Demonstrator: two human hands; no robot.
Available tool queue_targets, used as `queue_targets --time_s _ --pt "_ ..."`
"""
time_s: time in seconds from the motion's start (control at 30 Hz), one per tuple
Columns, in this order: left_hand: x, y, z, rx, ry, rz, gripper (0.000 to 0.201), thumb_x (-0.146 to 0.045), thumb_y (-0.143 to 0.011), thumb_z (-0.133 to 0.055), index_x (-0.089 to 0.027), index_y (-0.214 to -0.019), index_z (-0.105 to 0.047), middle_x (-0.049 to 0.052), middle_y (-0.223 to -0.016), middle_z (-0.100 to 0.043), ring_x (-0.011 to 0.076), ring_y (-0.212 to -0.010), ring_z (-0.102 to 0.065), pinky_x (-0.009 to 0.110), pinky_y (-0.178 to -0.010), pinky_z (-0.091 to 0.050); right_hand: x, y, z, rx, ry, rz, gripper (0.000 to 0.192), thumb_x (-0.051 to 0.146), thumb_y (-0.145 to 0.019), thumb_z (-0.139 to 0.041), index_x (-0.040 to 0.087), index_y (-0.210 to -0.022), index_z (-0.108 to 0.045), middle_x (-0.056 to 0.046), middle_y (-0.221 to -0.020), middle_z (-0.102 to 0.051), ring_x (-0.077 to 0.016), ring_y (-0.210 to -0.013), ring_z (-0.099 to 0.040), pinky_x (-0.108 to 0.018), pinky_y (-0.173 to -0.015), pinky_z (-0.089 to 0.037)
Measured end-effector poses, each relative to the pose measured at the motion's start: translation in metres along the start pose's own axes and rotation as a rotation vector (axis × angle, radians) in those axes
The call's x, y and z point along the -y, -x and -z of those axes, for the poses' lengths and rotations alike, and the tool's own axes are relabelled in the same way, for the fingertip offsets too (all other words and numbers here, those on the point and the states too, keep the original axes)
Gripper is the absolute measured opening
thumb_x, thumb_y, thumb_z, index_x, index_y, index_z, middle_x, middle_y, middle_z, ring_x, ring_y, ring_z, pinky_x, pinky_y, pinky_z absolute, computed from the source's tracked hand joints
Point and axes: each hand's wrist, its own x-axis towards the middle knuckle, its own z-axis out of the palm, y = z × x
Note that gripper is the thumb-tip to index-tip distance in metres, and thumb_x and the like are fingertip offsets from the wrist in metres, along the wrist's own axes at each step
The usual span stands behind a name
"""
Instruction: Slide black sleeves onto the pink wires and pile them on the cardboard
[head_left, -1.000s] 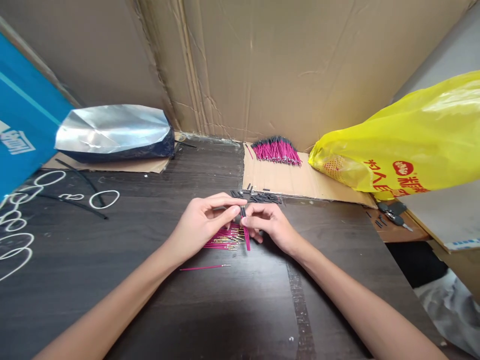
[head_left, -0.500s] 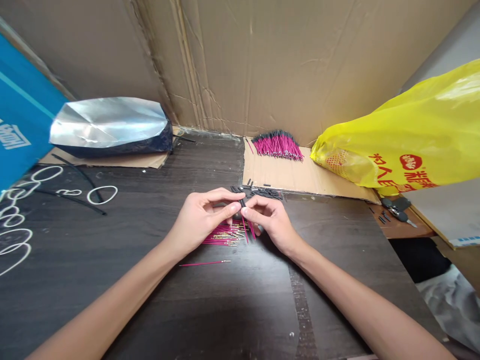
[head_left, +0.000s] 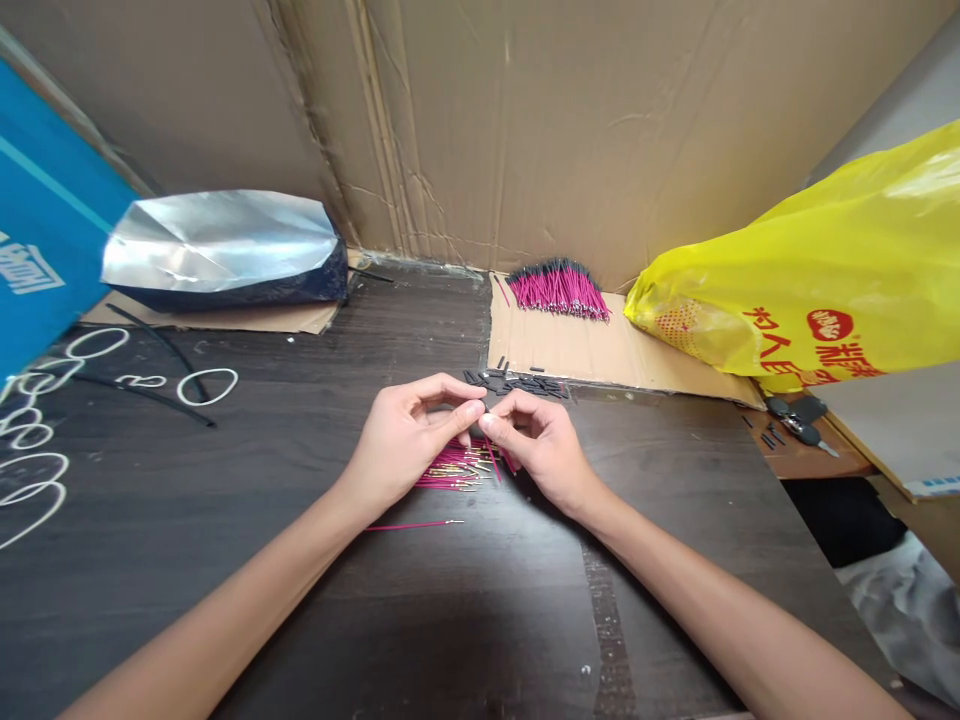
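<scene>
My left hand point(head_left: 409, 440) and my right hand point(head_left: 541, 445) meet fingertip to fingertip at the middle of the dark table point(head_left: 300, 560). Between them they pinch a thin pink wire point(head_left: 491, 455) with a short black sleeve at its upper end; the wire hangs down from my right fingers. Under the hands lies a small heap of pink wires with gold tips point(head_left: 454, 468). One loose pink wire point(head_left: 414, 524) lies just in front of it. A scatter of short black sleeves point(head_left: 525, 384) lies just behind the hands.
A bundle of pink wires with black ends point(head_left: 556, 290) rests on a cardboard sheet point(head_left: 600, 350) at the back. A yellow plastic bag point(head_left: 825, 280) fills the right, a silver bag point(head_left: 221, 245) and blue box point(head_left: 37, 260) the left. White rings point(head_left: 206, 385) lie at left, keys point(head_left: 799, 425) at right.
The pinched wire's free end has swung from straight down to slanting under my right hand. My hands have shifted slightly away from me; the fingertips stay together.
</scene>
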Motion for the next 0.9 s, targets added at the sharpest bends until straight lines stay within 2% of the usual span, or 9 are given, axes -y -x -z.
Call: queue_targets --time_s 0.23,0.47,0.7,0.8,0.9 --pt "0.003 0.0019 -0.0027 -0.083 0.001 -0.014 0.02 -0.029 -0.08 -0.083 -0.013 -0.089 -0.076 0.002 -0.076 -0.072 0.0089 -0.064 -0.065 0.016 -0.063 -0.054 0.002 0.0011 -0.0006 0.042 -0.04 -0.072 0.029 0.044 -0.095 -0.065 0.016 -0.088 -0.065 0.001 -0.064 -0.06 -0.009 -0.052 -0.05 -0.021 -0.046 -0.037" --pt "0.004 0.0022 -0.007 -0.089 0.057 -0.012 0.019 -0.025 -0.076 -0.085 -0.014 -0.09 -0.078 0.001 -0.077 -0.075 0.0088 -0.064 -0.066 0.015 -0.064 -0.056 0.0016 0.0007 -0.001 0.019 -0.045 -0.068 0.029 0.044 -0.093 -0.067 0.017 -0.083 -0.067 0.001 -0.063 -0.062 -0.0089 -0.052 -0.052 -0.021 -0.049 -0.041" --pt "0.0003 0.0027 -0.0068 -0.129 -0.007 -0.013 0.019 -0.027 -0.075 -0.085 -0.014 -0.087 -0.079 0.003 -0.081 -0.077 0.0141 -0.072 -0.07 0.022 -0.07 -0.058 0.0012 0.0001 -0.0028 0.033 -0.06 -0.078 0.032 0.048 -0.091 -0.07 0.016 -0.084 -0.067 0.001 -0.063 -0.061 -0.0097 -0.051 -0.053 -0.022 -0.05 -0.042" --pt "0.0003 0.0019 -0.0051 -0.172 -0.036 -0.025 0.018 -0.028 -0.076 -0.083 -0.015 -0.086 -0.078 0.004 -0.08 -0.075 0.014 -0.07 -0.068 0.023 -0.071 -0.057 0.0009 0.0022 -0.0042 0.008 0.031 -0.071 0.031 0.048 -0.092 -0.068 0.017 -0.086 -0.069 0.001 -0.066 -0.062 -0.0106 -0.055 -0.054 -0.023 -0.051 -0.041" --pt "0.0024 -0.0001 -0.0021 -0.232 -0.033 -0.033 0.019 -0.028 -0.077 -0.082 -0.015 -0.088 -0.076 0.004 -0.08 -0.075 0.0131 -0.063 -0.066 0.024 -0.067 -0.055 0.0026 0.0059 -0.0053 -0.07 0.296 0.015 0.026 0.042 -0.095 -0.065 0.019 -0.086 -0.072 -0.001 -0.069 -0.066 -0.0119 -0.059 -0.055 -0.025 -0.057 -0.042"
